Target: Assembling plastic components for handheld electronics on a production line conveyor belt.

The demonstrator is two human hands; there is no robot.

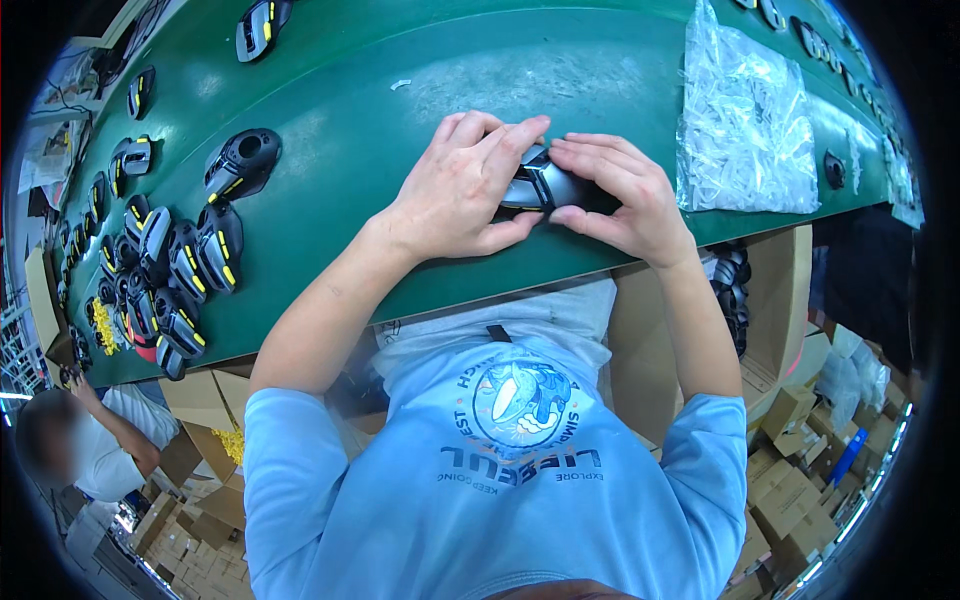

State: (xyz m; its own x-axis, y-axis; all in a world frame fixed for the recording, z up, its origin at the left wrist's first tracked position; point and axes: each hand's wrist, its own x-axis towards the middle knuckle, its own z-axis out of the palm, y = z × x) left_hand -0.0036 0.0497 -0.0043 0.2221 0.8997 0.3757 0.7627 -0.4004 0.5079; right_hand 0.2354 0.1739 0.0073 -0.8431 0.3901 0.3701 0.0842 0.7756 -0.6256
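Between my hands, on the green tabletop (560, 60), lies a black and silver-grey plastic housing (541, 186), partly covered by my fingers. My left hand (462, 183) closes over its left end, fingers bent across the top and thumb at the near side. From the right, my right hand (622, 190) grips the other end, with fingers on the far side and thumb on the near one. To the left stands a similar black housing (243, 163) with yellow marks. Nearer the edge is a heap of several more such housings (187, 258).
On the right of the table lies a clear plastic bag (748, 120) of small transparent pieces. Below the table edge stands an open carton (785, 290) with dark parts inside. A co-worker (110, 440) sits at the far left. Small yellow pieces (104, 326) lie beside the heap.
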